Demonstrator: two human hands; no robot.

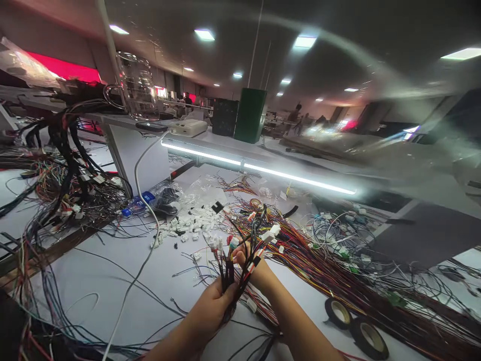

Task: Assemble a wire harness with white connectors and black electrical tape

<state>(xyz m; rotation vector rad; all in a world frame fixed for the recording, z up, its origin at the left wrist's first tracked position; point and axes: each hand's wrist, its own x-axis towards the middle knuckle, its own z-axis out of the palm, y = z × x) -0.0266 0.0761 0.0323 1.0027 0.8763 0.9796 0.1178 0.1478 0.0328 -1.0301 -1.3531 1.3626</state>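
My left hand (216, 303) is closed around a wire harness (229, 276), a bundle of black-sleeved wires. White, red and teal connectors stand up from its branches, among them a white connector (271, 233) at the upper right and a teal-and-white connector (233, 243) nearer the middle. Behind these branches is my right hand (245, 254), its fingers curled in beside the teal-and-white connector. Wires cover part of those fingers, so what they pinch is hidden. The lower end of the harness trails down between my forearms.
Loose white connectors (195, 220) lie beyond my hands. A thick run of wires (323, 276) crosses the right side, near two tape rolls (370, 338). A white cable (141, 195) hangs from the shelf, which carries a glass mug (137, 85). More harnesses (67, 165) hang at left.
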